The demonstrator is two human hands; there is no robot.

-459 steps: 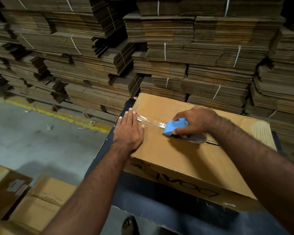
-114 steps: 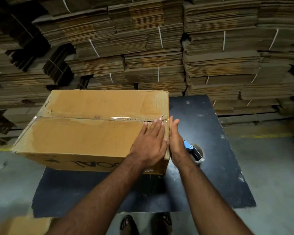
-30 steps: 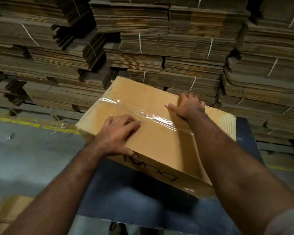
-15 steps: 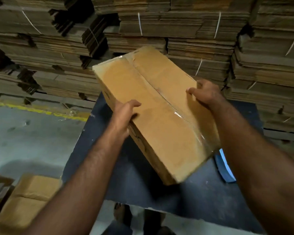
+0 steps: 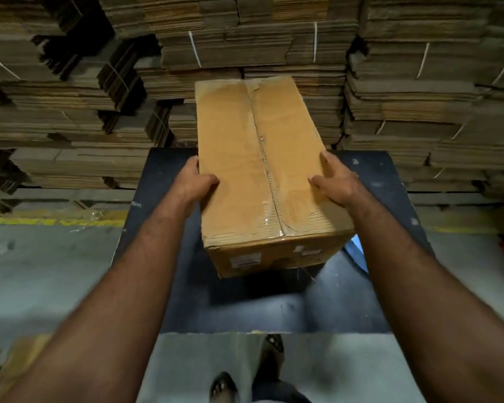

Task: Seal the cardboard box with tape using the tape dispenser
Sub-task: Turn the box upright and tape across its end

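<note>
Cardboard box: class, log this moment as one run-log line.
cardboard box: seam taped | left hand: grips left side | right hand: grips right side | tape dispenser: on table, behind right forearm

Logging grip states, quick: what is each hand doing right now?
Left hand: grips the left side of the cardboard box, thumb on top.
Right hand: grips the box's right side, thumb on top.
</note>
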